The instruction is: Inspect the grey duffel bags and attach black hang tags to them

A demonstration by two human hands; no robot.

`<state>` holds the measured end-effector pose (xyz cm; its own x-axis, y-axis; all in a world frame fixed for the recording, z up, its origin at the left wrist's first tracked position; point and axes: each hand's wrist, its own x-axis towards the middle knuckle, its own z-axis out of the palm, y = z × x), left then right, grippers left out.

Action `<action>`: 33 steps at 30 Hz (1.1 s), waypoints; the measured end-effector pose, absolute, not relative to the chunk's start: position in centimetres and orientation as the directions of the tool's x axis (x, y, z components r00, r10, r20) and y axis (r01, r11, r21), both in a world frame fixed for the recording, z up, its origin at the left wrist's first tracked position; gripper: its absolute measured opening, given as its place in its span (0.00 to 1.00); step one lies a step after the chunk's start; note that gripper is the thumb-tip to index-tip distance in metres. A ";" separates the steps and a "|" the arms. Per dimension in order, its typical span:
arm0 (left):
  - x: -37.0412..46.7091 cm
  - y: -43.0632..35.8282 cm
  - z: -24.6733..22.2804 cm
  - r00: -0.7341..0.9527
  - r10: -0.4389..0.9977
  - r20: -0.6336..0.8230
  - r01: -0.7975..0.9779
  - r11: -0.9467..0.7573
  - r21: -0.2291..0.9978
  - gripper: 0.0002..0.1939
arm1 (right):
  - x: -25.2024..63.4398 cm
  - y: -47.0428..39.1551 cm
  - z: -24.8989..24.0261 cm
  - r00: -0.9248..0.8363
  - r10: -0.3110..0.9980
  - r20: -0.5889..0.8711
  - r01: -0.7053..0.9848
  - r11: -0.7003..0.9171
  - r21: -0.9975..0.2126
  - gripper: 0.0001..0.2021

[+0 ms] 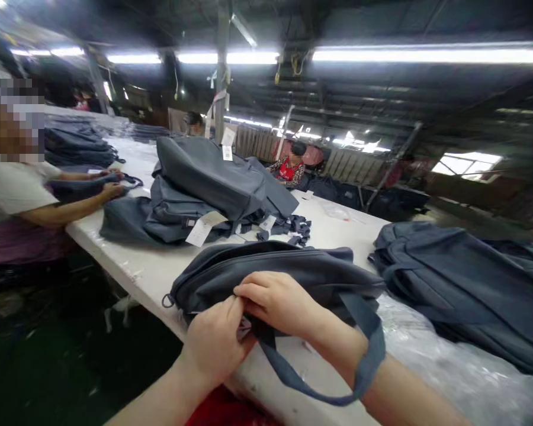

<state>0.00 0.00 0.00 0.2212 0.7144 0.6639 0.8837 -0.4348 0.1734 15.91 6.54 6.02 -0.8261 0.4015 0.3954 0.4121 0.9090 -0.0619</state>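
A dark blue-grey bag (288,260) lies on the white table in front of me, its zipper running along the upper side. My left hand (217,337) is closed at the bag's near edge, thumb and fingers pinched together. Beside it, my right hand (278,299) also pinches the bag's near side, and the two sets of fingertips almost meet. A small pale piece, perhaps a label, shows partly under the left fingers; the rest of it is hidden. The bag's strap (373,355) loops over my right forearm. A pull ring (167,300) hangs at the bag's left end.
Similar bags with white tags (206,228) are heaped beyond on the table (160,266), near small dark straps (297,228). More bags (466,284) and clear plastic (453,361) lie at right. A co-worker (22,195) handles a bag at left; another person (288,168) sits farther back.
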 end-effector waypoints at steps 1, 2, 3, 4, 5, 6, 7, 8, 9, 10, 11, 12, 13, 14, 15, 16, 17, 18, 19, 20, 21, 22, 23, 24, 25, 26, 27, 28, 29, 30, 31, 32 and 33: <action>0.4 0.3 -0.1 0.230 0.712 0.664 0.888 -0.432 0.155 0.13 | 16.3 6.8 6.0 -0.820 0.409 0.400 0.422 0.905 -0.061 0.08; 0.7 0.6 -0.1 0.236 0.715 0.658 0.892 -0.427 0.145 0.14 | 16.7 7.0 6.0 -0.813 0.417 0.406 0.431 0.900 -0.061 0.07; 1.1 0.8 -0.1 0.239 0.725 0.647 0.896 -0.421 0.142 0.15 | 17.1 7.2 6.0 -0.806 0.424 0.414 0.439 0.896 -0.063 0.07; 1.4 1.0 -0.1 0.238 0.740 0.629 0.899 -0.413 0.146 0.15 | 17.5 7.4 6.0 -0.797 0.430 0.424 0.446 0.892 -0.065 0.07; 1.8 1.1 0.0 0.238 0.762 0.602 0.902 -0.404 0.154 0.15 | 17.9 7.4 5.9 -0.789 0.433 0.437 0.449 0.891 -0.071 0.07; 2.1 1.2 0.1 0.230 0.790 0.568 0.905 -0.389 0.174 0.14 | 18.2 7.4 5.8 -0.779 0.436 0.450 0.453 0.888 -0.076 0.07; 2.4 1.3 0.3 0.216 0.820 0.531 0.907 -0.370 0.202 0.13 | 18.5 7.3 5.6 -0.767 0.441 0.466 0.461 0.884 -0.078 0.07; 2.6 1.3 0.4 0.199 0.847 0.494 0.908 -0.348 0.231 0.12 | 18.8 7.2 5.4 -0.754 0.445 0.483 0.469 0.880 -0.079 0.07; 2.8 1.4 0.6 0.183 0.869 0.460 0.909 -0.328 0.258 0.11 | 19.0 7.0 5.2 -0.739 0.446 0.505 0.473 0.877 -0.083 0.07; 2.9 1.4 0.7 0.174 0.886 0.429 0.908 -0.313 0.279 0.10 | 19.2 6.8 5.0 -0.720 0.446 0.532 0.474 0.876 -0.093 0.07; 2.9 1.6 0.9 0.172 0.899 0.402 0.906 -0.305 0.295 0.10 | 19.4 6.6 4.9 -0.697 0.446 0.562 0.470 0.876 -0.113 0.08; 2.9 1.7 0.9 0.174 0.909 0.378 0.903 -0.300 0.307 0.10 | 19.5 6.4 4.8 -0.673 0.451 0.586 0.461 0.876 -0.145 0.08; 2.8 1.8 1.0 0.178 0.917 0.357 0.900 -0.298 0.317 0.10 | 19.5 6.2 4.8 -0.654 0.463 0.598 0.446 0.875 -0.190 0.08; 2.7 2.0 1.0 0.181 0.924 0.337 0.898 -0.296 0.327 0.11 | 19.4 6.1 4.9 -0.645 0.478 0.596 0.423 0.873 -0.243 0.08; 2.6 2.1 1.1 0.185 0.930 0.318 0.894 -0.294 0.338 0.12 | 19.3 6.0 5.1 -0.644 0.497 0.581 0.394 0.867 -0.304 0.07; 2.4 2.2 1.2 0.188 0.935 0.302 0.888 -0.293 0.354 0.13 | 19.1 5.9 5.4 -0.649 0.516 0.560 0.361 0.856 -0.370 0.07; 2.1 2.3 1.4 0.195 0.938 0.287 0.876 -0.298 0.378 0.13 | 19.0 6.0 5.7 -0.652 0.534 0.539 0.324 0.838 -0.438 0.07; 1.8 2.4 1.8 0.210 0.938 0.275 0.854 -0.313 0.416 0.14 | 18.8 6.1 6.0 -0.647 0.554 0.524 0.287 0.814 -0.505 0.07; 1.4 2.4 2.2 0.234 0.937 0.260 0.815 -0.335 0.472 0.14 | 18.7 6.3 6.2 -0.636 0.579 0.510 0.253 0.781 -0.571 0.08; 0.8 2.5 2.7 0.269 0.934 0.235 0.757 -0.356 0.547 0.15 | 18.7 6.6 6.4 -0.628 0.607 0.486 0.220 0.738 -0.638 0.09; 0.3 2.5 3.2 0.316 0.928 0.200 0.681 -0.368 0.634 0.15 | 18.7 6.9 6.5 -0.629 0.637 0.447 0.186 0.681 -0.708 0.10; -0.4 2.6 3.7 0.364 0.918 0.158 0.595 -0.359 0.719 0.16 | 18.9 7.3 6.6 -0.639 0.663 0.391 0.153 0.607 -0.780 0.11; -1.0 2.7 4.1 0.403 0.908 0.112 0.513 -0.326 0.794 0.16 | 19.1 7.6 6.6 -0.656 0.682 0.323 0.120 0.517 -0.847 0.12; -1.5 2.7 4.4 0.421 0.905 0.063 0.443 -0.265 0.856 0.17 | 19.4 7.9 6.5 -0.679 0.688 0.256 0.085 0.420 -0.903 0.13; -1.9 2.9 4.6 0.413 0.911 0.002 0.388 -0.178 0.904 0.20 | 19.7 8.1 6.4 -0.702 0.684 0.200 0.052 0.329 -0.943 0.14; -2.2 3.0 4.6 0.387 0.919 -0.073 0.342 -0.069 0.937 0.23 | 20.0 8.2 6.3 -0.718 0.675 0.170 0.018 0.262 -0.965 0.15; -2.4 3.2 4.6 0.352 0.922 -0.159 0.297 0.051 0.953 0.27 | 20.3 8.3 6.2 -0.726 0.668 0.164 -0.012 0.226 -0.974 0.15; -2.5 3.4 4.5 0.322 0.914 -0.249 0.250 0.171 0.953 0.30 | 20.7 8.3 5.9 -0.725 0.666 0.177 -0.044 0.212 -0.976 0.14; -2.5 3.7 4.3 0.303 0.897 -0.322 0.200 0.271 0.942 0.32 | 21.0 8.3 5.6 -0.711 0.674 0.202 -0.083 0.205 -0.975 0.14; -2.4 4.0 4.0 0.291 0.883 -0.369 0.153 0.338 0.929 0.33 | 21.2 8.2 5.1 -0.680 0.696 0.231 -0.129 0.196 -0.972 0.13; -2.2 4.4 3.8 0.286 0.877 -0.387 0.110 0.372 0.922 0.34 | 21.5 8.2 4.6 -0.639 0.726 0.255 -0.181 0.180 -0.967 0.15; -2.1 4.8 3.6 0.280 0.880 -0.385 0.069 0.381 0.922 0.34 | 21.8 8.1 4.1 -0.592 0.758 0.275 -0.238 0.162 -0.958 0.16; -1.9 5.1 3.4 0.269 0.888 -0.372 0.032 0.378 0.925 0.35 | 22.1 7.9 3.6 -0.545 0.787 0.288 -0.290 0.146 -0.946 0.16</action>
<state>-1.90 5.14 3.41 0.2690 0.8884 -0.3719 0.0322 0.3777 0.9254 22.09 7.92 3.62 -0.5452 0.7871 0.2884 -0.2900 0.1457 -0.9459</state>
